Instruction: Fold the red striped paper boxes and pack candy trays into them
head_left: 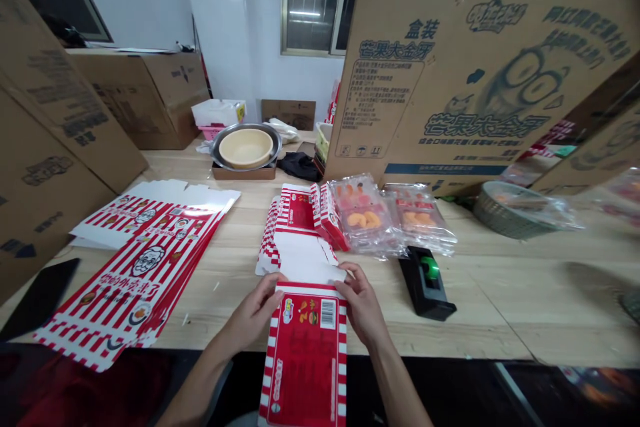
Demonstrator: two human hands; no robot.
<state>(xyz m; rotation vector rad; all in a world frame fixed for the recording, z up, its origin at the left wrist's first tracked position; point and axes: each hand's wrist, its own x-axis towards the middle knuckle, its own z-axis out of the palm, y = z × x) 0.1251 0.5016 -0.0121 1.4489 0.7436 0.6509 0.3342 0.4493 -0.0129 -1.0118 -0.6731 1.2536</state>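
Observation:
A red-and-white striped cardboard box (305, 360) lies in front of me, hanging past the table's front edge, with its white end flap pointing away. My left hand (257, 307) pinches the box's upper left corner, thumb on the red face. At the upper right corner my right hand (361, 300) grips it the same way, fingers behind the flap. Just beyond it lie small striped cartons (299, 210), one standing on its side. To their right are clear bags of gummy-like food (357, 210). A black tape dispenser (427, 283) with green tape stands right of my right hand.
A stack of flat striped box blanks (145, 260) lies on the left, beside a dark flat object (37, 297). At the back is a cream bowl (246, 148) in a metal basin. Large brown cartons (450, 73) rise on both sides. A basket (515, 210) stands at the right.

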